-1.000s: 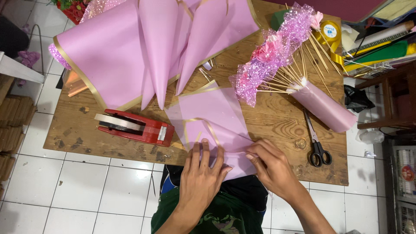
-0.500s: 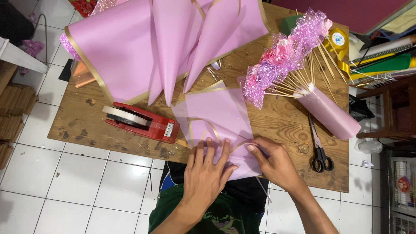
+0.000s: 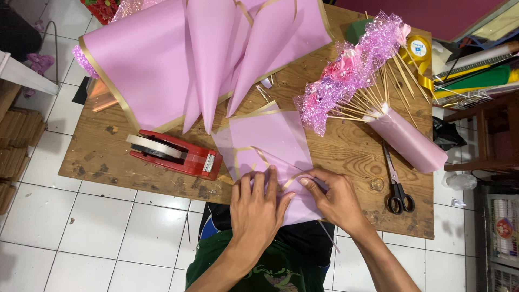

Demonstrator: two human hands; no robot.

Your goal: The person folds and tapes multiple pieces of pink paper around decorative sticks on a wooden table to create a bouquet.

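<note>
- Pink sheet (image 3: 273,138): near edge hidden under left hand (image 3: 258,208) & right hand (image 3: 336,201); fold under palms can't be seen.
- Big pink cones (image 3: 178,59): tops cut off by top edge.
- Both forearms run out of frame at bottom.
- Thin stick (image 3: 328,236) by right wrist: upper end hidden under hand.
- Red flowers (image 3: 102,8) top left: mostly cropped.
- Shelf stuff (image 3: 505,227) far right: too small, partly cut off.
</note>
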